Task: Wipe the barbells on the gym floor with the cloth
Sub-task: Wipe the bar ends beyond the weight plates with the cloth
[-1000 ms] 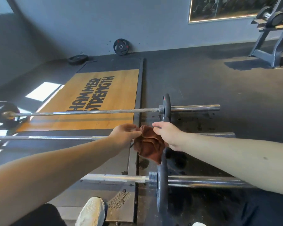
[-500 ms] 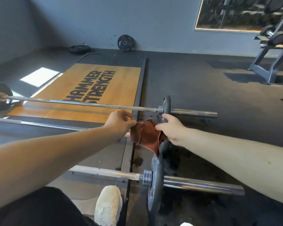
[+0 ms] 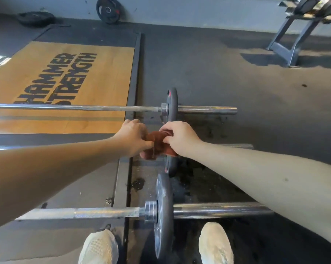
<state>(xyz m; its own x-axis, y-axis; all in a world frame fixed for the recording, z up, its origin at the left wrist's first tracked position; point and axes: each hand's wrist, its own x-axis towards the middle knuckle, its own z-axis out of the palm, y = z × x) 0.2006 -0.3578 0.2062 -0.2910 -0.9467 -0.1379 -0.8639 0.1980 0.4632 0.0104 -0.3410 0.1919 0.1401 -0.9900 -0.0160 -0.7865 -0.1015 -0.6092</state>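
— Where is the cloth just now?

— Bunched between both hands, right over the middle barbell, just beside its plate; the left hand pinches one end, the right hand has its fingers curled over the other; whether the rag touches the steel I cannot tell, the hands hide it.

— Will it behave?

— It looks soft and limp, next to no weight; I'd say it folds any way you like, so best wrapped round the shaft and gripped through, a hand at each side. The bar is another matter: stiff, heavy by the look of it, smooth chrome on the sleeve, and round, so I'd guess it rolls if pushed; better to slide the cloth along it than to lift it.

— And the others?

— The near barbell lies just ahead of the person's pale shoes; the far barbell crosses the wooden platform; all three lie side by side on the dark floor; darker patches show around the plates, maybe damp; loose plates sit by the wall, a rack off to the right.
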